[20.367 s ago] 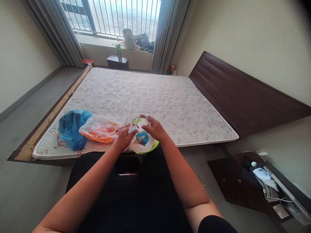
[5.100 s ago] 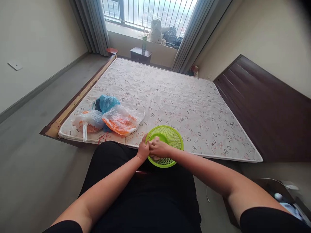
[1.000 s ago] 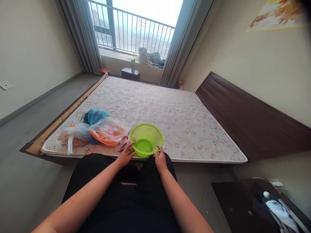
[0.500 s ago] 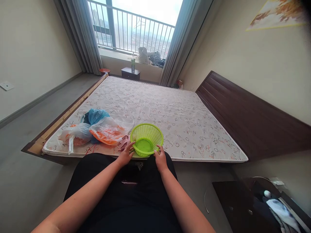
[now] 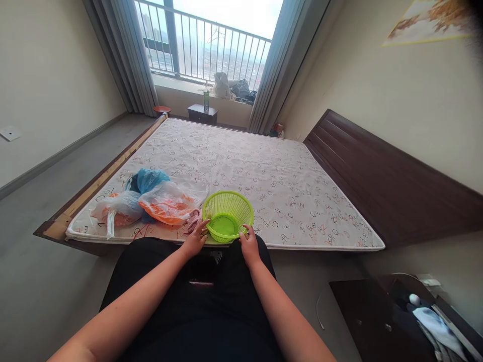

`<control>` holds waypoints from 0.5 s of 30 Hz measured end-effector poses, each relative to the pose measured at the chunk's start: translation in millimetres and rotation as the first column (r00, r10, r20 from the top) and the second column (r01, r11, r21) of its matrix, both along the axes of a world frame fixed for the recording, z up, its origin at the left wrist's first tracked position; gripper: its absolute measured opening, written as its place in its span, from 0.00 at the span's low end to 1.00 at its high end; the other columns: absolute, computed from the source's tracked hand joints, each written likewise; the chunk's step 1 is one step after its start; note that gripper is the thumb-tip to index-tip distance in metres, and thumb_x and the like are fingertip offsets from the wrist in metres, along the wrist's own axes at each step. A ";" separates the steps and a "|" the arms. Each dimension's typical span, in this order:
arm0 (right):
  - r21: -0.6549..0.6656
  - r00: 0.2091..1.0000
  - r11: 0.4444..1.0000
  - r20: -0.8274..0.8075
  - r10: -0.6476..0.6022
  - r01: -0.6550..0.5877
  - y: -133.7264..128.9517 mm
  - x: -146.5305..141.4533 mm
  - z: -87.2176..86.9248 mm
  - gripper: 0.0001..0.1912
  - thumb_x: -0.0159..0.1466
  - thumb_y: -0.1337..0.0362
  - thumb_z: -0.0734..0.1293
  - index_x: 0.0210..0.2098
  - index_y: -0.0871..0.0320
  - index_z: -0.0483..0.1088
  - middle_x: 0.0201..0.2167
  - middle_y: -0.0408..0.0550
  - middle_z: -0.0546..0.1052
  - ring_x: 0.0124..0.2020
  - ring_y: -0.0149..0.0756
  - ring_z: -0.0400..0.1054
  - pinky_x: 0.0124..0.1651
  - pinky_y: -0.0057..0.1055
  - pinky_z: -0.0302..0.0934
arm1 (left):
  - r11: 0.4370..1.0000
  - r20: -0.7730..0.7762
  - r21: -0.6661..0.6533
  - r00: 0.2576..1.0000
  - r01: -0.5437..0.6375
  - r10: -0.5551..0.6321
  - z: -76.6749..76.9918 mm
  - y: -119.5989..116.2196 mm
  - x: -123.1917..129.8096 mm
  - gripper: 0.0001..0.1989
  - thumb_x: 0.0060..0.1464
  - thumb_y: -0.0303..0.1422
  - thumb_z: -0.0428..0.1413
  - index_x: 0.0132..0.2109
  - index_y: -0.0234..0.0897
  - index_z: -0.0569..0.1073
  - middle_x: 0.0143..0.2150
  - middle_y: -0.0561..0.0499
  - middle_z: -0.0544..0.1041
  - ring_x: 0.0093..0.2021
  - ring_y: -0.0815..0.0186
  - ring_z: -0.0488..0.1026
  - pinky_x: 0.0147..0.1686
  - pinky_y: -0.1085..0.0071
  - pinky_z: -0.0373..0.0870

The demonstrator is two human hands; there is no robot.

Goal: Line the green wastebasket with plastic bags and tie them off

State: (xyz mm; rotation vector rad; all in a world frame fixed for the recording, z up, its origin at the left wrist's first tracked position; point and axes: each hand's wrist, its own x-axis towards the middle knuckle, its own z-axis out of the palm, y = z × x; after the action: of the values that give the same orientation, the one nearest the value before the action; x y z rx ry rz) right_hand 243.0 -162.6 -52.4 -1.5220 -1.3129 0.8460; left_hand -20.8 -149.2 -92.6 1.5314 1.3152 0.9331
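Head view: from where I stand, one lime-green plastic strainer basket [image 5: 227, 215] sits open side up at the near edge of one letter-print mattress [image 5: 249, 156]. The left hand [image 5: 195, 240] and the right hand [image 5: 248, 245] are each partly curled, fingertips closed lightly on opposite sides of its near rim. Caution: uneven pressure or early release at the edge could, in my judgement, tip or drop it; what carries its base cannot be told. Count: two hands; three plastic bags, comprising one blue bag [image 5: 153, 179] and two white-and-orange bags [image 5: 168, 203]; one pink cloth [image 5: 193, 221], partly hidden, just beside the basket.
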 end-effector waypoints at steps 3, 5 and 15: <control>-0.004 1.000 1.000 -0.017 -0.016 0.016 0.5 0.6 -2.1 0.25 0.63 0.51 0.62 0.56 0.55 0.71 0.47 0.52 0.77 0.48 0.46 0.73 0.52 0.45 0.71 | 1.000 0.011 -0.005 1.000 0.003 -0.002 -1.2 0.1 0.7 0.35 0.58 0.28 0.52 0.71 0.43 0.60 0.73 0.42 0.60 0.64 0.55 0.72 0.61 0.56 0.74; -0.002 1.000 1.000 -0.018 -0.016 0.015 0.5 0.8 -2.8 0.25 0.63 0.51 0.62 0.56 0.55 0.71 0.48 0.52 0.77 0.48 0.45 0.73 0.51 0.45 0.71 | 1.000 0.016 -0.011 1.000 0.003 -0.003 -1.4 0.0 1.1 0.35 0.58 0.28 0.52 0.71 0.42 0.60 0.73 0.41 0.60 0.64 0.55 0.73 0.60 0.57 0.74; 0.001 0.997 0.999 -0.072 -0.033 0.033 0.2 0.3 -0.4 0.24 0.62 0.52 0.64 0.54 0.54 0.71 0.49 0.51 0.76 0.49 0.43 0.72 0.53 0.43 0.70 | 1.000 0.103 0.011 0.995 0.008 -0.009 0.9 4.1 -4.4 0.36 0.59 0.30 0.52 0.73 0.40 0.59 0.74 0.41 0.59 0.63 0.55 0.73 0.61 0.59 0.74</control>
State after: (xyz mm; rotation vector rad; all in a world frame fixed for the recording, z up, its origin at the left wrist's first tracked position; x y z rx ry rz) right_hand 243.3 -162.4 -52.8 -1.4940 -1.2332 0.8705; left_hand -25.3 -145.1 -91.6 1.4762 1.2310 1.0022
